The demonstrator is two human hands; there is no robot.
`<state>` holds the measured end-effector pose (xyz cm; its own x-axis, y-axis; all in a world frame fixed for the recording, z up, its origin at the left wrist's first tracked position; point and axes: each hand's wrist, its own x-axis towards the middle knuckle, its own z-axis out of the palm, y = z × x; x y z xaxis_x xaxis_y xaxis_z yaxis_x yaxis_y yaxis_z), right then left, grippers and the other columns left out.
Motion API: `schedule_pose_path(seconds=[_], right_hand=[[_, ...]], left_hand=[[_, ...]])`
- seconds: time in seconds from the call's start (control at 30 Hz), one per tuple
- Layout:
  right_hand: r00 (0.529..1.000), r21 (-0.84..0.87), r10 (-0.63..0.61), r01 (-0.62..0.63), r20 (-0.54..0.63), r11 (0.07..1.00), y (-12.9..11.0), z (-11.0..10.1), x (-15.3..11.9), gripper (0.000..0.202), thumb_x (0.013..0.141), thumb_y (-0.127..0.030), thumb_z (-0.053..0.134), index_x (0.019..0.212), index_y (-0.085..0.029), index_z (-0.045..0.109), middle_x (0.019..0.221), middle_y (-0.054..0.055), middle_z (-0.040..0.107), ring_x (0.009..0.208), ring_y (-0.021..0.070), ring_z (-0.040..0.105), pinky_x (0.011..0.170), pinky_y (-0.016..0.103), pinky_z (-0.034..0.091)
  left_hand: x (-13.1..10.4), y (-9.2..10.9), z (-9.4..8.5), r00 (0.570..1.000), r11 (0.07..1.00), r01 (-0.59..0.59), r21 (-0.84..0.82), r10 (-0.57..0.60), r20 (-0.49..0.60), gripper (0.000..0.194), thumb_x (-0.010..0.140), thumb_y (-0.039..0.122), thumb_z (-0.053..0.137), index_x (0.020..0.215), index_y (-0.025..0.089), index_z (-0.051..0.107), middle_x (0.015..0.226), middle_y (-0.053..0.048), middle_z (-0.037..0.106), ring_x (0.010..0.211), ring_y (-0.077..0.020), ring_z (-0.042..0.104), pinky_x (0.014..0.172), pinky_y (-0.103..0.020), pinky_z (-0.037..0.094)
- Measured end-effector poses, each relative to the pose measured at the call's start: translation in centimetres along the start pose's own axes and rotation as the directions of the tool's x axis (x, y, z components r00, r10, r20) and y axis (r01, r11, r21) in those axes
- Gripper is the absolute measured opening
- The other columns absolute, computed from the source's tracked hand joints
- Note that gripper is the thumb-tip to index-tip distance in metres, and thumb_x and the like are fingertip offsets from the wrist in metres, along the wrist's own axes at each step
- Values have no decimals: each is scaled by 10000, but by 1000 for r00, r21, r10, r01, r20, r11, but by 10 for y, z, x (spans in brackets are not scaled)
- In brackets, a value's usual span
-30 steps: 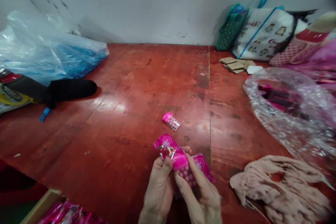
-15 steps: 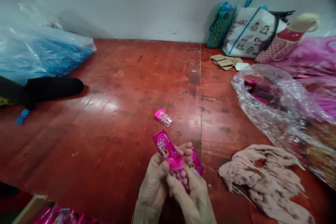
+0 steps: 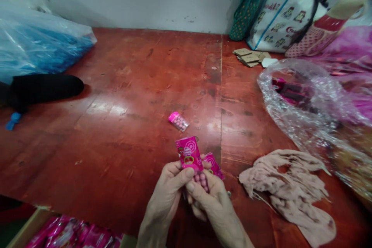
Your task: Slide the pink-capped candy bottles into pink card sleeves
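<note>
Both hands are closed around a small clear bottle of pink candy balls (image 3: 201, 180). A flat, printed pink sleeve (image 3: 188, 151) covers its cap end and sticks out past it. My left hand (image 3: 168, 186) pinches the sleeve's lower edge with thumb and fingers. My right hand (image 3: 213, 197) grips the bottle's body, with the thumb on the candy part. The cap is hidden beneath the sleeve. Beyond the hands lies another candy bottle (image 3: 178, 121) with a pink cap, on its side. More pink printed film (image 3: 214, 166) lies just behind my right fingers, partly hidden.
On the red wooden table (image 3: 130, 143), a crumpled beige cloth (image 3: 290, 190) and an open clear plastic bag (image 3: 299, 112) lie to the right. A carton of pink packets (image 3: 72, 232) stands at lower left. A black bundle (image 3: 48, 87) and blue-filled bag (image 3: 49, 42) are left.
The sleeve has slid down over the pink cap, which showed before and is now covered. It also stands more upright. The view has tipped slightly downward.
</note>
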<state>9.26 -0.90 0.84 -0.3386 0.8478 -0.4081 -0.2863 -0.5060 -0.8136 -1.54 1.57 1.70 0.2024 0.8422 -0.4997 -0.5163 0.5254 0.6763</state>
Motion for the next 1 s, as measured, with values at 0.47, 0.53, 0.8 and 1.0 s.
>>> schedule_pose_path(seconds=[0.47,0.53,0.8,1.0], right_hand=[[966,-9,-175,177,-191,984,3,10,5,223,837,-379,553,819,-159,586,590,-19,571,437,75,493,401,161,396],[985,83,-126,137,-121,987,-1,9,6,274,832,-383,552,697,-145,562,486,-35,536,328,57,446,330,148,351],[996,221,27,-46,88,974,2,20,4,482,829,-392,505,430,-132,584,347,-8,477,275,53,411,324,156,287],[994,152,8,-25,111,988,9,16,1,509,856,-469,472,485,-141,586,372,-24,475,298,53,412,346,161,293]], left_hand=[[-9,-16,10,987,990,46,-135,-65,-144,322,741,393,636,881,104,653,380,97,344,254,-39,312,252,-152,286],[-9,-20,10,989,987,60,-149,-79,-123,346,750,422,615,875,102,649,325,100,325,224,-52,321,249,-155,256],[-23,-30,3,957,983,31,-181,-82,-278,301,707,405,658,835,134,642,358,50,488,267,-59,389,323,-163,310],[-32,-18,1,985,995,61,-85,-74,-157,495,751,518,563,1050,129,626,324,54,456,224,-79,363,255,-173,274]])
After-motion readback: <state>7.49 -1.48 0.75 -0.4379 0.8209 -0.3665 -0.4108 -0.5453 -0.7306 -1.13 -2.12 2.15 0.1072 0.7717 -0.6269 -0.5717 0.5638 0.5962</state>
